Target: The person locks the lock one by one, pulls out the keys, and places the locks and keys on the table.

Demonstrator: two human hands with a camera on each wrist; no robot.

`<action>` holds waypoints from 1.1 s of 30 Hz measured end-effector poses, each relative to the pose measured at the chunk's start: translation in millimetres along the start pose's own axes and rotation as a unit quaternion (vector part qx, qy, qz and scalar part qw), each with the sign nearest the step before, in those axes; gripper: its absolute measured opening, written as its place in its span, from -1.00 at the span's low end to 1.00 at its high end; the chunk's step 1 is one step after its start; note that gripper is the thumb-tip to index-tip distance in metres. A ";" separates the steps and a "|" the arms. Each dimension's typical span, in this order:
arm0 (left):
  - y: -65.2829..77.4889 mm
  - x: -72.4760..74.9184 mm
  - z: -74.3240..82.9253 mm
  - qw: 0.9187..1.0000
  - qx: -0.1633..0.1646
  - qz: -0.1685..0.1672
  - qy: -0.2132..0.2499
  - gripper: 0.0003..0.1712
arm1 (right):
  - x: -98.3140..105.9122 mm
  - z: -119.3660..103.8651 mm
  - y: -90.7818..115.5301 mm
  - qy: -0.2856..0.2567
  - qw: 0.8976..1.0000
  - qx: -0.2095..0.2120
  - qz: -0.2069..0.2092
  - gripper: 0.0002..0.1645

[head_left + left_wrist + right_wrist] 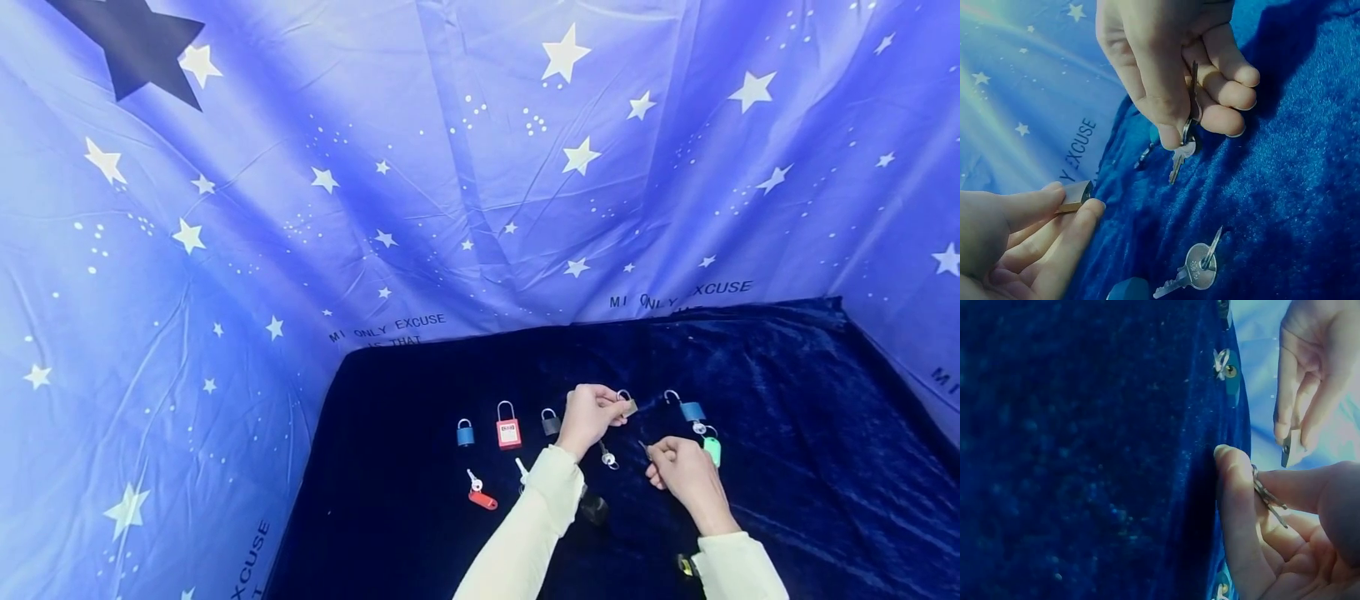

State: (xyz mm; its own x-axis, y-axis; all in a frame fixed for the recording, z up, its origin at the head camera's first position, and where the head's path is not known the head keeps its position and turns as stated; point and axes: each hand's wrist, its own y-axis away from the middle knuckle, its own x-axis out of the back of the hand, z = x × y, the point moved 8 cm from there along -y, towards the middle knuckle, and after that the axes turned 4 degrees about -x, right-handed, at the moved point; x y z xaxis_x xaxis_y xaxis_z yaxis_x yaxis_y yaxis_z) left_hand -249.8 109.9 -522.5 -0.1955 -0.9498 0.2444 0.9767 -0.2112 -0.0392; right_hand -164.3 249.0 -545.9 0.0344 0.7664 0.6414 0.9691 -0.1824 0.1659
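My left hand [588,418] pinches a small brass padlock [631,407] by its body between thumb and fingers, above the dark cloth. In the left wrist view the padlock [1075,196] shows its flat metal side. Lower and to the right, my right hand [684,473] holds small keys [645,449] on a ring between thumb and index finger. One key [1177,164] points down from those fingers in the left wrist view. Keys and padlock are apart. Whether the padlock's shackle is locked, I cannot tell.
Left of my hands stand a blue padlock [465,433], a red padlock [508,432] and a dark padlock [551,423]. Loose keys [609,459] and a red key tag [483,500] lie nearer. At right, an opened blue padlock [693,412] has a green tag [712,452].
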 end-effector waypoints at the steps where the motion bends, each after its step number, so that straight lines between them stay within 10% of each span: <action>1: -1.3 -1.0 -0.3 1.000 0.000 -0.002 -0.010 -0.93 | -1.1 1.0 -1.0 0.000 1.000 -0.002 -0.002 -0.76; 11: -9.8 -14.7 -1.6 0.979 -0.021 -0.030 -0.202 -0.92 | -7.2 8.0 -2.7 0.015 1.000 -0.017 -0.020 -0.80; 33: -13.5 -32.0 -8.0 0.948 -0.076 -0.031 -0.309 -0.82 | 4.0 8.5 -4.2 0.114 0.993 -0.007 0.006 -0.72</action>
State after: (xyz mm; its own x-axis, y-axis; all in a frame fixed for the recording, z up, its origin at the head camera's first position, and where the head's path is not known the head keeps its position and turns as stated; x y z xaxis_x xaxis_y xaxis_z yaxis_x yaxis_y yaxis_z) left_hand -257.5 141.2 -537.5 -0.1176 -0.6275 0.7697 0.9316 -0.3382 -0.1334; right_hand -166.2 258.1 -550.4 -0.0124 0.6055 0.7958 0.9656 -0.1996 0.1669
